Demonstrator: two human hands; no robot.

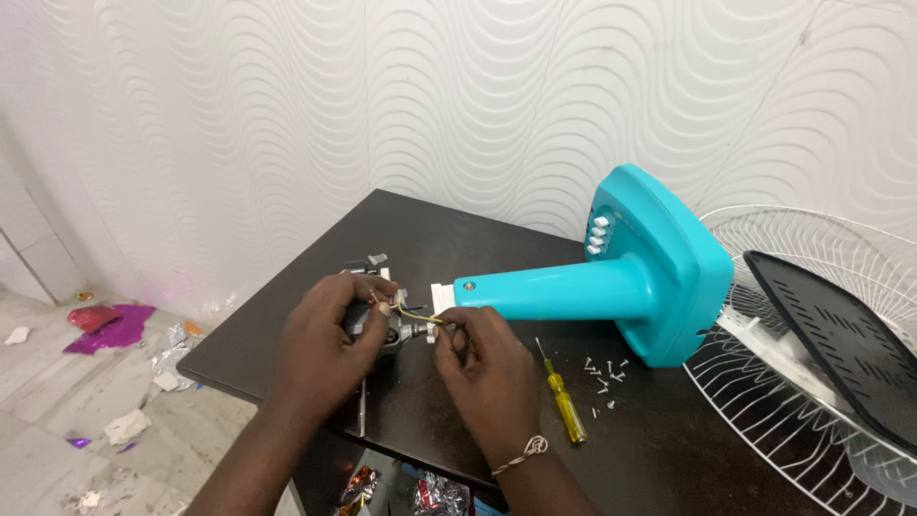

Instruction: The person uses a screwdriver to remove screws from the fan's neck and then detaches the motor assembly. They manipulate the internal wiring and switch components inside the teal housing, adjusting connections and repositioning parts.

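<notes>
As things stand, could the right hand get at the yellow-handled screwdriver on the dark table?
Probably yes: the right hand is busy at the small grey motor, but the yellow-handled screwdriver lies just beside it on the dark table, nothing between.

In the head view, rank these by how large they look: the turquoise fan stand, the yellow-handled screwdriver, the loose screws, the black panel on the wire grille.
1. Turquoise fan stand.
2. Black panel, partly cut off at the frame edge, so its rank is unsure.
3. Yellow-handled screwdriver.
4. Loose screws, each tiny.
</notes>
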